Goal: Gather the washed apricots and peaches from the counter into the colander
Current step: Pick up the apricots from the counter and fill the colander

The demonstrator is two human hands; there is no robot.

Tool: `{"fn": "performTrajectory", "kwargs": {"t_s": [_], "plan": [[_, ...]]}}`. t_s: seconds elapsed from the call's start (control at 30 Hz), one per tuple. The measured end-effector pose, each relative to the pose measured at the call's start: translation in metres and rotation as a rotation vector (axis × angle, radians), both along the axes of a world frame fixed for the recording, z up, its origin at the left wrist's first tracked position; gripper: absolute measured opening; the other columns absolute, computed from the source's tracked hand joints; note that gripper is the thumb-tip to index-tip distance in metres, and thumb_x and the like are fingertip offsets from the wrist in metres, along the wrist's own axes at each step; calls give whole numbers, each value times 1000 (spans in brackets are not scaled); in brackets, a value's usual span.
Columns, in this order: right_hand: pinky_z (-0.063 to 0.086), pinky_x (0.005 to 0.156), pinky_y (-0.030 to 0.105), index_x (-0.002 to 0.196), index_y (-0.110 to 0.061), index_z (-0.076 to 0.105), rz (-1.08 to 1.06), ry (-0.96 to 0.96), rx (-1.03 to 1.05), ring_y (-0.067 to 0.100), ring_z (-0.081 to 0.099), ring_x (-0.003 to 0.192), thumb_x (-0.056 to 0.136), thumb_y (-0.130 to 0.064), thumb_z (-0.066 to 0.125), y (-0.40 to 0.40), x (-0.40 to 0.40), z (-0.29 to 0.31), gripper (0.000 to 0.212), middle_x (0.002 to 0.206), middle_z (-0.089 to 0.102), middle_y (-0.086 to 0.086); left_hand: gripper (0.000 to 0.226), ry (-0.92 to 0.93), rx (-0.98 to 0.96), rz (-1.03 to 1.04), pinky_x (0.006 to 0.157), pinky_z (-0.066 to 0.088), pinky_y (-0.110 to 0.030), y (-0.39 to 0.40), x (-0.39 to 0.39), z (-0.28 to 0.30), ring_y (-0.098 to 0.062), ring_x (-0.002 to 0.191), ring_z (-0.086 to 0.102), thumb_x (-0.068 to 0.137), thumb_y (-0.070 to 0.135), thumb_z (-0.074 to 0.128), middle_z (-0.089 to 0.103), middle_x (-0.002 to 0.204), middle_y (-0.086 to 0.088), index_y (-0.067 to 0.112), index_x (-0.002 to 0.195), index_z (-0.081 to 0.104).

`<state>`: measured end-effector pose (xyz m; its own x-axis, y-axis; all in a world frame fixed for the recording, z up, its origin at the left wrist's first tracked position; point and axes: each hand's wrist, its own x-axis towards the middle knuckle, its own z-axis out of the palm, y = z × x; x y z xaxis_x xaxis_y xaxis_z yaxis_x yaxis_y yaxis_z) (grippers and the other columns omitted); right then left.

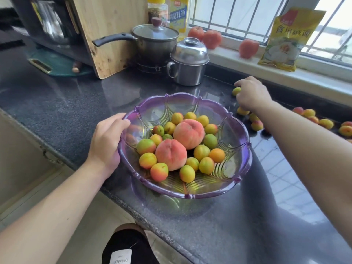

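Well, the purple colander (236,164) was seen sitting on the dark stone counter (76,103), close to its front edge, and it was being held at its left rim by the left hand (106,143), whose fingers were curled over the scalloped lip. Two peaches (188,134) were counted inside it, lying side by side in the middle, and some sixteen apricots (147,160) were counted around them, though a few were half hidden beneath the larger fruit. Over to the right, the right hand (251,94) was stretched out low over the counter with its fingers bent downward among the loose fruit; whether anything was pinched beneath it could not be told, since the fingertips were hidden by the back of the hand. One apricot on the counter (236,91) was seen just beside the knuckles, and about nine more loose apricots (257,125) were counted strung along the counter toward the right edge, some partly covered by the forearm. Behind the colander, one lidded saucepan (154,42) with a black handle and one lidded steel mug (188,61) were noted, with a wooden cutting board (106,31) leaned upright to their left. On the windowsill (228,56), three tomatoes (248,48) and one yellow packet (287,40) were spotted.
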<state>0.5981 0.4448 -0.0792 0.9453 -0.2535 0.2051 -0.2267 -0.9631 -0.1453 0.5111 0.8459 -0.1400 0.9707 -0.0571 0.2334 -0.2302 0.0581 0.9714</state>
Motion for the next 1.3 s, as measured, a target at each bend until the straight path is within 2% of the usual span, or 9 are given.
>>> {"fn": "performTrajectory", "kwargs": {"t_s": [0.2, 0.43, 0.53, 0.67, 0.77, 0.83, 0.93, 1.17, 1.3], "plan": [[51, 90, 47, 127, -11, 63, 8, 188, -173, 42, 57, 112, 86, -4, 60, -4, 25, -2, 41, 128, 55, 16, 33, -7, -12, -5, 79, 40, -48, -3, -3, 5, -33, 84, 58, 84, 34, 54, 64, 83, -27, 7, 85, 73], [47, 83, 41, 123, -12, 65, 43, 134, -152, 41, 57, 106, 90, -7, 62, -4, 28, -3, 34, 121, 53, 15, 30, 11, -31, 4, 79, 42, -48, -3, -3, 5, -33, 84, 61, 86, 28, 53, 67, 85, -26, 7, 87, 75], [47, 92, 36, 123, -13, 67, 48, -8, 133, 36, 59, 113, 93, -18, 60, 5, 22, 5, 31, 125, 62, 14, 31, -15, -3, -3, 79, 43, -48, -4, -3, 6, -34, 84, 60, 86, 30, 53, 64, 88, -37, 7, 86, 74], [60, 88, 39, 110, -20, 71, 64, -233, 664, 21, 71, 88, 89, -24, 64, 33, -8, 35, 22, 99, 75, 9, 31, 0, -18, 28, 73, 49, -40, -6, -5, 7, -32, 81, 65, 88, 24, 51, 73, 80, -13, 22, 79, 80], [61, 77, 33, 117, -18, 64, 182, -239, 904, 17, 72, 81, 92, -23, 67, 61, -52, 61, 25, 102, 74, 9, 31, -38, 22, 22, 82, 50, -59, -3, -2, 5, -48, 85, 63, 86, 32, 53, 69, 87, -30, 10, 83, 75], [60, 73, 28, 120, -14, 61, 274, -181, 996, 17, 73, 81, 93, -22, 70, 81, -89, 76, 29, 101, 73, 8, 31, -36, 36, 36, 84, 48, -60, -2, 1, 4, -41, 85, 61, 85, 32, 53, 70, 83, -21, 9, 83, 73], [60, 75, 25, 114, -14, 67, 390, -37, 909, 15, 71, 79, 93, -19, 72, 107, -142, 89, 22, 94, 75, 6, 25, -28, 51, 39, 80, 39, -45, -5, -3, 7, -25, 83, 54, 81, 34, 53, 66, 75, 4, 26, 74, 75], [61, 79, 26, 110, -30, 70, 437, 371, 782, 11, 74, 85, 89, -24, 75, 136, -201, 93, 23, 107, 70, -3, 27, -8, 72, 27, 76, 41, -38, -10, -15, 15, -20, 78, 56, 84, 29, 50, 66, 71, 8, 30, 69, 73], [60, 70, 26, 103, -37, 69, 487, 530, 499, 5, 73, 77, 86, -32, 75, 152, -208, 85, 18, 107, 69, -4, 32, -5, 73, 26, 75, 43, -36, -12, -19, 17, -18, 77, 59, 86, 28, 47, 67, 70, 11, 33, 68, 73]]}}
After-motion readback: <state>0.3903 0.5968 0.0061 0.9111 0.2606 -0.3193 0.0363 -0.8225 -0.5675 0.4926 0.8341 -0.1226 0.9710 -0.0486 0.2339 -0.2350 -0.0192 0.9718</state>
